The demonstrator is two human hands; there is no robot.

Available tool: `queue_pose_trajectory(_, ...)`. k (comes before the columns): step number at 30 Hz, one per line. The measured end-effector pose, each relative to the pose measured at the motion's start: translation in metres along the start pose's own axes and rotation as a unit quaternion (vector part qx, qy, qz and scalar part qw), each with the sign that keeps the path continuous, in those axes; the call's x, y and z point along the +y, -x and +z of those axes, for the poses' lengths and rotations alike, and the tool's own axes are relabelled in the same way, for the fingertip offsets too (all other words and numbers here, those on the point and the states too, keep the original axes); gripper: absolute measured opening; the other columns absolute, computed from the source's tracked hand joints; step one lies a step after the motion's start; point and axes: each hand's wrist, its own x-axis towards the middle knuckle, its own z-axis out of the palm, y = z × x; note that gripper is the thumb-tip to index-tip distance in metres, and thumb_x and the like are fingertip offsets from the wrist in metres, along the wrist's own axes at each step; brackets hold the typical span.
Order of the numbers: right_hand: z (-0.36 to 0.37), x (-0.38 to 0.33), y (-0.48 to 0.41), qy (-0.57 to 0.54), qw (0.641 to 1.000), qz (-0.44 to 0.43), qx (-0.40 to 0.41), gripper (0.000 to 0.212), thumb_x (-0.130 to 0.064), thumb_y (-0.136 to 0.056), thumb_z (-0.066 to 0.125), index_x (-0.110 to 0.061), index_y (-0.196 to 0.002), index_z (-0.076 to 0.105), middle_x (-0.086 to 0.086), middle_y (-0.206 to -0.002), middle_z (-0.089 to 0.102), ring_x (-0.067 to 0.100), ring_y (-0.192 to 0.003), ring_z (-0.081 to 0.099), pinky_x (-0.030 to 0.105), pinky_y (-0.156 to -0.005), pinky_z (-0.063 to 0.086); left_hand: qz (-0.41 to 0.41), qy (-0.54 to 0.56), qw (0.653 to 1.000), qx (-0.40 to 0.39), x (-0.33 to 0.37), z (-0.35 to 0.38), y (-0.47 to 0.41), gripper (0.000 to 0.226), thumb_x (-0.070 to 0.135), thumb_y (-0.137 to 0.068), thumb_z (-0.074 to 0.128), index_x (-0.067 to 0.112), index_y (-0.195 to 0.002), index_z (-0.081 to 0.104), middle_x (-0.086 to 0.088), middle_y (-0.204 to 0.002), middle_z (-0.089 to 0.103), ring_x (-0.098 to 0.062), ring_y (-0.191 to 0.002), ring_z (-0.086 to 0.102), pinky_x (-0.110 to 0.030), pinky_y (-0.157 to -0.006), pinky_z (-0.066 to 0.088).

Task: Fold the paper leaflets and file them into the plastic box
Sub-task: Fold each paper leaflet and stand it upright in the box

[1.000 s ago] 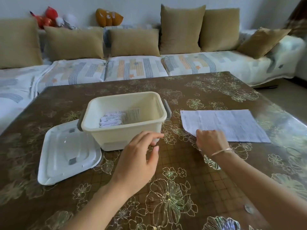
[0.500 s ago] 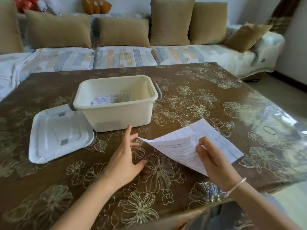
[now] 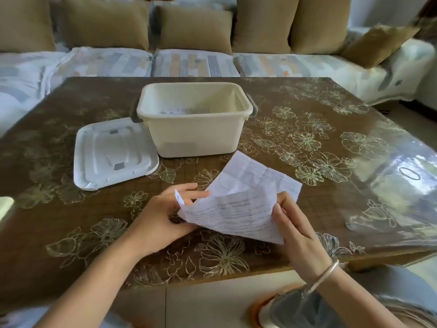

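Two hands work one paper sheet (image 3: pixel 238 207) over the near part of the table (image 3: pixel 47 221).

Head view, grip:
- The left hand (image 3: pixel 163 216) pinches the sheet's left corner between thumb and fingertips. A small tip of paper stands up past the fingers.
- The right hand (image 3: pixel 293 230) grips the right edge. The thumb lies on top of the paper and the other fingers are hidden beneath it.
- Both hands are closed on the sheet, and neither holds anything else.

Head view, placement:
- The near half of the sheet is lifted and bowed. The far corner points at the box (image 3: pixel 196 138) and appears to rest on the table just in front of it.
- Holding opposite edges probably serves to bring them together for a first fold. Old crease lines show, but no finished fold is visible.
- The box stands open beyond the sheet, with its lid (image 3: pixel 113 152) lying flat just beside it on the left. This likely keeps the opening free, so a folded sheet can go straight in.
- Some folded leaflets (image 3: pixel 184 111) already lie inside, toward the far wall.

Head view, pose:
- Both forearms enter from the lower edge and converge on the sheet.
- The back of the right hand faces the camera, and a bracelet (image 3: pixel 324 273) sits on that wrist.
- The left hand is turned inward toward the paper.
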Motion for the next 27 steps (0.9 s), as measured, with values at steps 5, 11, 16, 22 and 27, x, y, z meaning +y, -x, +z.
queue_pose_trajectory(5, 0.009, 0.002, 0.002, 0.019, 0.999, -0.028, -0.024, 0.035, -0.042, -0.097, 0.040, -0.010, -0.100, 0.055, 0.000, -0.095, 0.067, 0.018, -0.089, 0.062, 0.037, -0.077, 0.050, 0.083, -0.070, 0.994, 0.017, 0.006, -0.008, 0.042, 0.030, 0.029, -0.073, 0.073, 0.055, -0.084, 0.063, 0.026, -0.127, 0.060, 0.003, -0.133, 0.042, -0.033, -0.107, 0.038)
queue_pose_trajectory(11, 0.005, -0.003, -0.001, 0.040, 0.987, 0.001, -0.154, 0.083, -0.073, -0.072, 0.059, -0.009, -0.123, 0.045, 0.000, -0.126, 0.063, 0.019, -0.123, 0.055, 0.031, -0.098, 0.045, 0.005, -0.025, 1.000, -0.011, -0.024, 0.002, 0.058, 0.024, 0.018, -0.079, 0.071, 0.040, -0.086, 0.067, 0.027, -0.112, 0.067, -0.001, -0.124, 0.054, -0.013, -0.103, 0.036)
queue_pose_trajectory(16, 0.001, -0.001, -0.009, 0.145, 0.974, -0.007, -0.177, 0.080, -0.070, -0.066, 0.068, -0.023, -0.128, 0.051, -0.014, -0.127, 0.060, 0.008, -0.120, 0.055, 0.030, -0.098, 0.047, 0.051, 0.011, 0.996, 0.078, -0.010, 0.003, 0.060, 0.013, 0.020, -0.087, 0.070, 0.032, -0.088, 0.063, 0.020, -0.100, 0.073, -0.002, -0.095, 0.069, -0.025, -0.075, 0.057)
queue_pose_trajectory(22, 0.007, 0.005, -0.023, 0.166, 0.985, 0.035, -0.043, 0.051, -0.062, -0.073, 0.062, -0.029, -0.111, 0.056, -0.014, -0.101, 0.068, 0.007, -0.092, 0.066, 0.036, -0.077, 0.058, 0.008, -0.018, 0.984, 0.177, -0.001, 0.006, 0.040, 0.045, 0.054, -0.085, 0.062, 0.015, -0.105, 0.074, 0.045, -0.093, 0.057, 0.014, -0.084, 0.064, -0.017, -0.057, 0.055)
queue_pose_trajectory(27, 0.018, 0.008, -0.032, 0.156, 0.985, 0.067, 0.019, 0.061, -0.052, -0.069, 0.064, -0.023, -0.120, 0.050, -0.013, -0.094, 0.072, 0.002, -0.087, 0.068, 0.032, -0.074, 0.059, -0.056, -0.084, 0.976, 0.194, 0.002, 0.010, 0.023, 0.040, 0.045, -0.088, 0.058, 0.017, -0.114, 0.068, 0.032, -0.100, 0.063, 0.014, -0.073, 0.061, -0.019, -0.055, 0.056)
